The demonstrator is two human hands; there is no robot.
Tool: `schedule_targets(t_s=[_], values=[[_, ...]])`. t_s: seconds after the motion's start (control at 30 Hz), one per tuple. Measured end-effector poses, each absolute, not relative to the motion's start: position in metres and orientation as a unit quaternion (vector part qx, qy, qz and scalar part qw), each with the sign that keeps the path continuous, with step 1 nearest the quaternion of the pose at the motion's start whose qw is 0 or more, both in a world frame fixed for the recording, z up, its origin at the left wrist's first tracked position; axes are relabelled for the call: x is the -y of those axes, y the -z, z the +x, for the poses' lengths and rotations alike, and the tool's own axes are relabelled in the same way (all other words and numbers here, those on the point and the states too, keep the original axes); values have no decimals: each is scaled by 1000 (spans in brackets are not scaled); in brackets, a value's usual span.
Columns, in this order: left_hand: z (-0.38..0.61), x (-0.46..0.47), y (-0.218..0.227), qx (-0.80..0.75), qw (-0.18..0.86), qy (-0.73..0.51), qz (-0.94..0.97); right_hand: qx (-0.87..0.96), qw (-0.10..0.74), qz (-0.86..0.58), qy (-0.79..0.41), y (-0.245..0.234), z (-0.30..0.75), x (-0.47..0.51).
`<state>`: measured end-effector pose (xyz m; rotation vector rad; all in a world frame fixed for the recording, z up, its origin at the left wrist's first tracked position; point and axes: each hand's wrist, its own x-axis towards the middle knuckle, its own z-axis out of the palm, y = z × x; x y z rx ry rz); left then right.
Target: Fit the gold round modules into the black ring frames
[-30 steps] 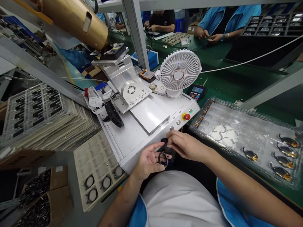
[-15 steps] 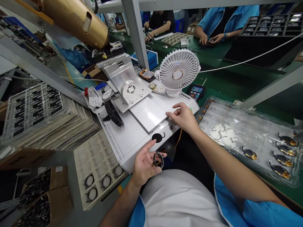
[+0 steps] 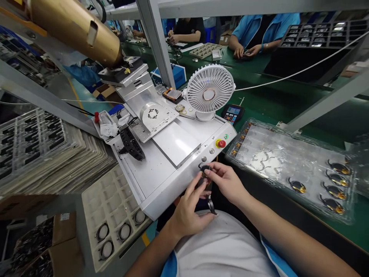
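In front of my belly, my right hand (image 3: 227, 181) pinches a small round black watch display (image 3: 205, 168) with a thin curved tail. The fingertips of my left hand (image 3: 188, 211) reach the near side of this display. Lower down, the same left hand holds a dark, shiny ring (image 3: 211, 204), like a watch case, between thumb and fingers; it is seen nearly edge-on. Both hands are just in front of the white machine base (image 3: 161, 192). Part of the display is hidden behind my fingers.
A white fan (image 3: 211, 92) and a metal tilting fixture (image 3: 155, 115) stand on the machine, with a red stop button (image 3: 221, 144) at its front. To the right, a clear tray (image 3: 259, 146) bears several displays. A beige tray (image 3: 115, 200) with several rings lies left.
My right hand has come down from the machine's front edge to the display, which it now pinches. The left hand has shifted right with the ring. The view has tilted slightly.
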<state>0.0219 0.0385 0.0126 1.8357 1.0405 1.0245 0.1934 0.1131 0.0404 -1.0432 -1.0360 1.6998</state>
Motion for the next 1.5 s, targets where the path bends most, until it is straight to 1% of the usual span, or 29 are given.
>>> schedule_targets(t_s=[0.1, 0.17, 0.27, 0.43, 0.53, 0.6, 0.67, 0.77, 0.83, 0.97, 1.07, 1.27, 1.5], values=[[19, -38, -14, -400, 451, -447, 661, 441, 391, -405, -699, -44, 203, -118], [16, -37, -14, -393, 460, -451, 657, 459, 372, -411, -694, -45, 206, -118], [12, -38, -12, -386, 433, -428, 693, 472, 362, -429, -680, -45, 206, -118], [8, -43, -12, -411, 329, -337, 781, 441, 347, -415, -716, -41, 205, -119], [7, -44, -12, -406, 336, -322, 787, 413, 364, -429, -716, -38, 203, -118], [7, -43, -10, -397, 379, -353, 758, 398, 376, -438, -713, -37, 203, -116], [7, -42, -8, -387, 437, -425, 692, 393, 372, -438, -718, -39, 204, -115], [6, -43, -4, -363, 522, -534, 557, 396, 337, -426, -741, -44, 205, -112], [7, -44, -2, -359, 549, -576, 488, 391, 312, -411, -762, -48, 204, -109], [9, -45, 4, -368, 560, -604, 431, 350, 291, -391, -799, -53, 195, -100], [10, -43, 8, -359, 571, -599, 432, 314, 305, -394, -808, -58, 186, -93], [10, -38, 14, -366, 548, -614, 434, 359, 357, -418, -755, -67, 173, -83], [10, -37, 12, -367, 519, -630, 445, 409, 357, -439, -716, -66, 166, -78]])
